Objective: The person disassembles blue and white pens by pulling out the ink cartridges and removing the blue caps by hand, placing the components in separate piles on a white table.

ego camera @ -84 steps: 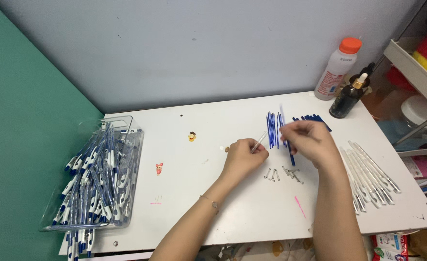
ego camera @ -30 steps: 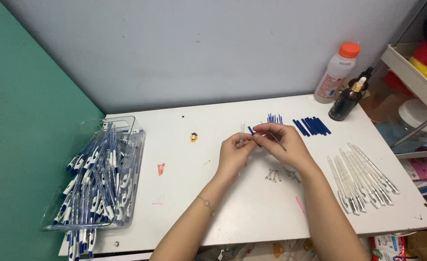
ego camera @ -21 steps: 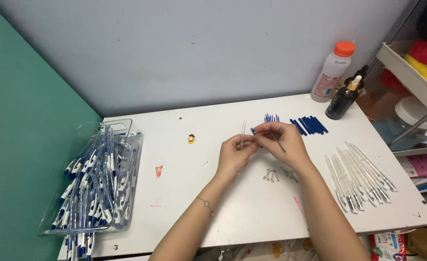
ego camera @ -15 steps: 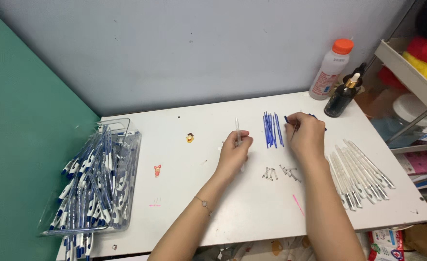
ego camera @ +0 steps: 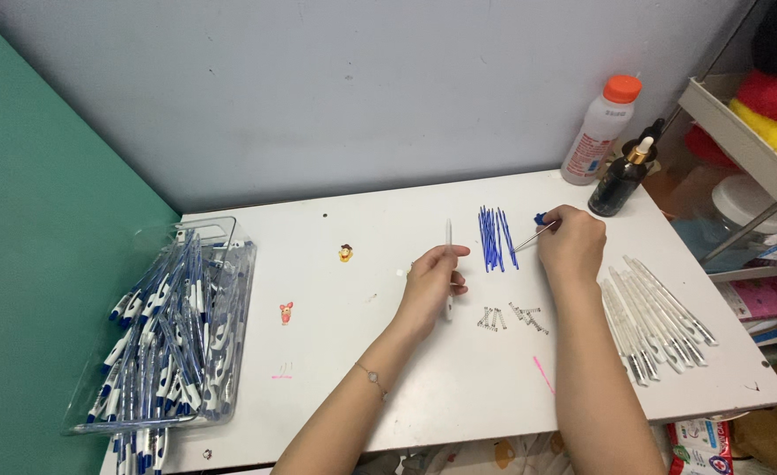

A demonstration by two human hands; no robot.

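Over a white surface (ego camera: 423,396), the left hand (ego camera: 430,286) grips a white pen barrel (ego camera: 448,264) upright while the right hand (ego camera: 571,246) pinches a small blue-tipped piece (ego camera: 539,220) beside blue refills (ego camera: 494,237); steady alignment looks essential.

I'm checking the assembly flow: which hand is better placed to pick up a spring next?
Probably the left. The left hand holds only the white pen barrel and sits right beside the springs. The right hand is farther back by the blue refills, pinching a thin part.
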